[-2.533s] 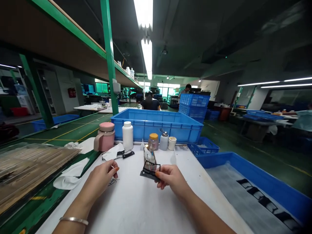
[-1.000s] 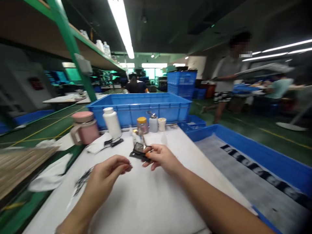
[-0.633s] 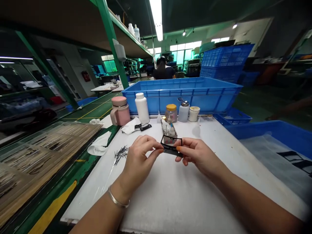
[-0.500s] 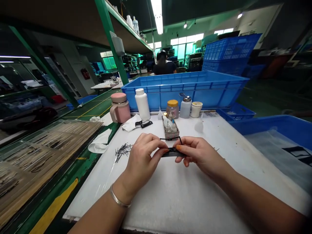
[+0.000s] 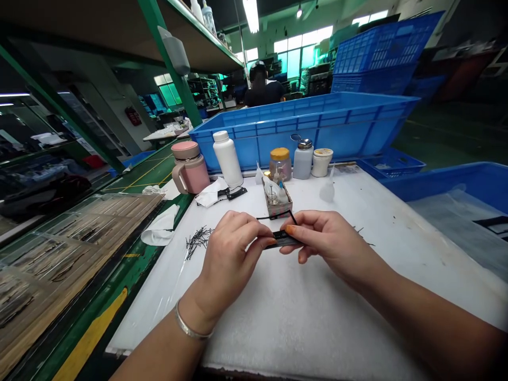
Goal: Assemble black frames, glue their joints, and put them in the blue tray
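Note:
Between my two hands, above the white tabletop (image 5: 301, 312), is a black frame-like part (image 5: 280, 239) with a thin bar rising at its far side. My left hand (image 5: 232, 246) pinches its left end with thumb and fingertips. At the other end, my right hand (image 5: 325, 233) grips it, thumb on top and fingers curled beneath. The fingers hide much of the part, so its full shape cannot be made out. A pile of thin black strips (image 5: 198, 241) lies left of my left hand. Just beyond the held part sits a small box (image 5: 281, 209) containing little bottles.
Along the table's back stand a pink mug (image 5: 190, 172), a white bottle (image 5: 228, 159), an orange-lidded jar (image 5: 280, 164), a pump bottle (image 5: 303, 161) and a white tub (image 5: 321, 162). Behind them is a large blue crate (image 5: 337, 132). Clear trays (image 5: 75, 243) lie left. A person (image 5: 262, 87) sits further back.
The camera view has shifted and tilted a little. Both hands keep hold of the black part, with only slight finger movement.

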Action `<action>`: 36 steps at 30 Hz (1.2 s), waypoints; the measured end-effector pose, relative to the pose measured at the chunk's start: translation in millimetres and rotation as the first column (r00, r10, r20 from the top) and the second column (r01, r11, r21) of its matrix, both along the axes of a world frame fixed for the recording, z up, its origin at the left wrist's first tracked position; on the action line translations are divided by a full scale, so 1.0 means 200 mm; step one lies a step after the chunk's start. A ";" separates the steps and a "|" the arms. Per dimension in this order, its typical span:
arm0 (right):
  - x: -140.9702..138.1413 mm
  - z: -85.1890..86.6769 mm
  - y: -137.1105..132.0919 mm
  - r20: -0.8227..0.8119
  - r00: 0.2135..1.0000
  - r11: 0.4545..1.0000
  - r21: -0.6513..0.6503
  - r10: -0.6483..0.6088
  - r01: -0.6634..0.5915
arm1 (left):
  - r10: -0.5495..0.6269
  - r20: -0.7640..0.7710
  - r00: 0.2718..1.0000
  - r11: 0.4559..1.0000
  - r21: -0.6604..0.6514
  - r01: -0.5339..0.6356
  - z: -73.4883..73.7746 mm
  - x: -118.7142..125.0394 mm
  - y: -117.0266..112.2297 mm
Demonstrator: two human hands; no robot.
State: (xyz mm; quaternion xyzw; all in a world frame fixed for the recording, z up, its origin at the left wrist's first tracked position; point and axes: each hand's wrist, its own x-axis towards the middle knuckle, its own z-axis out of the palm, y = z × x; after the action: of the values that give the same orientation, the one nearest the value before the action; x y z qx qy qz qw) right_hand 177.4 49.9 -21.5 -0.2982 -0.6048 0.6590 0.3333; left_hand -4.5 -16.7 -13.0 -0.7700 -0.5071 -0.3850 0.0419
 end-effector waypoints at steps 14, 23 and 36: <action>0.00 0.01 -0.02 -0.002 1.000 0.997 0.075 0.005 -0.005 | 0.032 -0.038 0.999 0.998 -0.054 -0.034 0.00 0.00 0.01; -0.01 0.03 -0.04 -0.034 0.999 0.997 0.075 -0.025 0.028 | 0.077 -0.017 0.997 0.994 -0.081 -0.078 0.01 0.01 0.01; -0.02 0.01 -0.05 -0.048 0.998 0.997 0.073 -0.037 0.040 | 0.059 -0.010 0.998 0.997 -0.056 -0.059 0.00 0.01 0.01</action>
State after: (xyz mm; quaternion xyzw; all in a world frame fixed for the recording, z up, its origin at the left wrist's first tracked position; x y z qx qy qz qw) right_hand 172.9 39.4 -18.6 -0.2817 -0.6150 0.6363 0.3708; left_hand -1.9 -15.7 -12.7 -0.7572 -0.5401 -0.3658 0.0338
